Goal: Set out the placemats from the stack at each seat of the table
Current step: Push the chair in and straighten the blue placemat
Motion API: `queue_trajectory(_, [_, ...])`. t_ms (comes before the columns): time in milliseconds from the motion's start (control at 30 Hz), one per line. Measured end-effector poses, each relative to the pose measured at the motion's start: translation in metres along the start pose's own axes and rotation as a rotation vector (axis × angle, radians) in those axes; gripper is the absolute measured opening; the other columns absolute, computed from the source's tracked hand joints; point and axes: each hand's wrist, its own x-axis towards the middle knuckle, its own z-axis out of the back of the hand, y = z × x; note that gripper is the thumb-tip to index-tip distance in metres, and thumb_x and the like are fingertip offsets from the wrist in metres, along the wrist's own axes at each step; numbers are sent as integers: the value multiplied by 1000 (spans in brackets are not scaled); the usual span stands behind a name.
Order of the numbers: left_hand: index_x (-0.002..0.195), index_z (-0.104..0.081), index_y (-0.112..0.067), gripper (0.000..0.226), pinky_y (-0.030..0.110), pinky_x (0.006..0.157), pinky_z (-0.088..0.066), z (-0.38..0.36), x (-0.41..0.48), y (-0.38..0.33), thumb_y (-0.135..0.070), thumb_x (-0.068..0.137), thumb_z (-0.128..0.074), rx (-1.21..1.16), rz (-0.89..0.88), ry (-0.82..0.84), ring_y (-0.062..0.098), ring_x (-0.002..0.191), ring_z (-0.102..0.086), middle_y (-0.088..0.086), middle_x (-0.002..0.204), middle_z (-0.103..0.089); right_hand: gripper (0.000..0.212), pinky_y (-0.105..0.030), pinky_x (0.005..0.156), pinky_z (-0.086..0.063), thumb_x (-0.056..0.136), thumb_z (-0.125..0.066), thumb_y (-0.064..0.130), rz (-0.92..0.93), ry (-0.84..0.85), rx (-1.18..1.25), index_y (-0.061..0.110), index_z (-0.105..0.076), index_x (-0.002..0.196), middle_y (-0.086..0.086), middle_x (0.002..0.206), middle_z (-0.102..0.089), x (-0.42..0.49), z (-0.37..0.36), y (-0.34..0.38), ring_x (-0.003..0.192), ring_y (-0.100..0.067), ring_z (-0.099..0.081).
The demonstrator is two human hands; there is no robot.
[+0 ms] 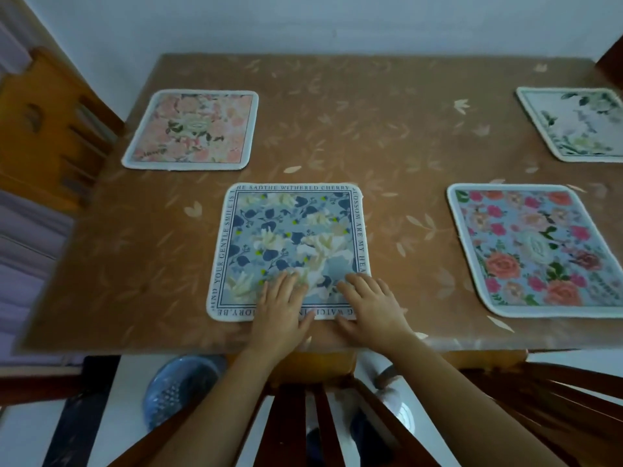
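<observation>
At the bottom of the frame a dark chair point(303, 416) stands tucked against the table's near edge, with a blue basket point(182, 389) on the floor to its left.

Just above, both hands lie flat with straight, slightly spread fingers, holding nothing. The left hand point(281, 305) and right hand point(372, 305) sit side by side on the near edge of the blue mat point(293, 237). Fingers press on the cloth while the heels of the palms sit on the bare table point(371, 129) just short of it.

The mat runs straight away from the hands toward frame centre. It is about square, so it has no real long axis, and its sides run roughly true to the table edge. Neither hand is nearer. The left covers the middle of the near edge and the right the lower right corner, so any last nudge would likely be a flat slide with both palms.

Further up, a rose mat point(536, 251) lies at mid right, a pink mat point(190, 129) at upper left and a white mat point(580, 124) at upper right, all well apart. No stack shows, so the setting-out looks close to done
</observation>
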Motion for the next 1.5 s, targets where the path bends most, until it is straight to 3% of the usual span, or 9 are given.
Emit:
queue_trajectory(233, [131,-43,-16,59,46,112,-13,-20,-6,14,-50,83,-53,-41,-17,76,21,139,-14,6,146,-33,59,-51,90,-45,64,-77,35,50,27,50,12,-58,115,-13,122,-59,3,-22,-9,116,-35,-51])
queue_trajectory(400, [118,-58,-10,48,52,106,-27,-23,-6,16,-35,78,-68,-129,-21,-46,30,131,-34,11,134,-49,46,-46,73,-54,60,-83,28,114,-98,143,8,-66,98,-13,104,-66,4,-29,-16,100,-33,-61])
queue_trajectory(533, [104,-66,-7,38,54,101,-29,-26,-7,15,-31,75,-67,-227,-12,-136,33,122,-44,14,123,-59,26,-43,73,-56,65,-81,11,174,-164,304,3,-68,87,-17,94,-67,2,-32,-15,93,-33,-64])
queue_trajectory(733, [93,-69,-2,17,54,96,-40,-26,-2,10,-9,79,-67,-294,64,-292,34,113,-53,16,111,-64,29,-43,67,-57,62,-82,7,183,-158,312,2,-67,87,-17,91,-66,-2,-33,-16,84,-33,-64])
queue_trajectory(900, [127,-50,-18,64,46,111,-4,-28,3,11,-51,74,-64,-160,32,30,19,138,-17,-1,145,-33,31,-41,59,-57,60,-83,10,202,-145,266,2,-66,84,-17,86,-66,3,-32,-17,79,-33,-64])
queue_trajectory(967, [126,-50,-17,65,47,111,-6,-28,-3,11,-49,73,-67,-153,3,38,19,137,-18,0,145,-35,24,-41,57,-57,62,-81,8,214,-144,284,1,-67,80,-16,84,-66,4,-30,-17,78,-33,-64])
queue_trajectory(1133, [89,-70,-6,27,51,90,-45,-22,-8,7,-4,64,-79,-243,-44,-198,29,104,-59,11,105,-67,18,-38,63,-57,64,-79,1,168,-175,382,-1,-68,78,-16,80,-67,4,-27,-15,75,-31,-65])
queue_trajectory(1267, [77,-71,-6,19,36,82,-48,-16,-13,15,2,62,-79,-333,3,-267,26,89,-62,9,91,-68,17,-36,60,-56,62,-78,-3,178,-177,371,-1,-66,74,-16,77,-64,0,-26,-15,69,-31,-62])
queue_trajectory(1500, [73,-72,-2,18,31,72,-48,-2,-27,38,6,59,-80,-323,98,-272,20,80,-59,11,79,-65,21,-41,54,-55,54,-72,-14,100,-176,320,-4,-59,65,-21,70,-60,-8,-20,-16,63,-36,-59])
